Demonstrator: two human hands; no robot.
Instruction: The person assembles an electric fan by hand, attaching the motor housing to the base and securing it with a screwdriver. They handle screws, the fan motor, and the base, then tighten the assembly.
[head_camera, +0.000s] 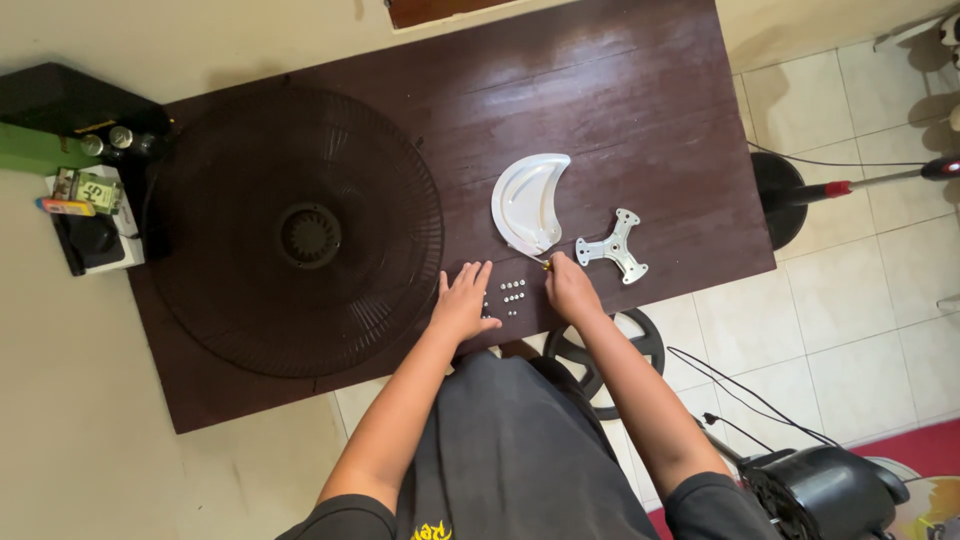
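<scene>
My left hand (462, 300) lies flat on the dark wooden table (600, 90), fingers apart, right beside several small silver screws (510, 296). My right hand (568, 288) is closed near the table's front edge, pinching a small brass-coloured piece (547, 265) at the lower tip of a white crescent-shaped plastic cover (528, 202). A white cross-shaped bracket (613, 246) lies just right of that hand. A large round black fan grille (296, 232) covers the table's left half.
A black box with small items (90, 215) stands at the left edge. A round black fan base with a pole (780, 195) sits on the tiled floor at right. A black ring (605, 360) lies under the table edge, and a black motor housing (825, 490) with cables at bottom right.
</scene>
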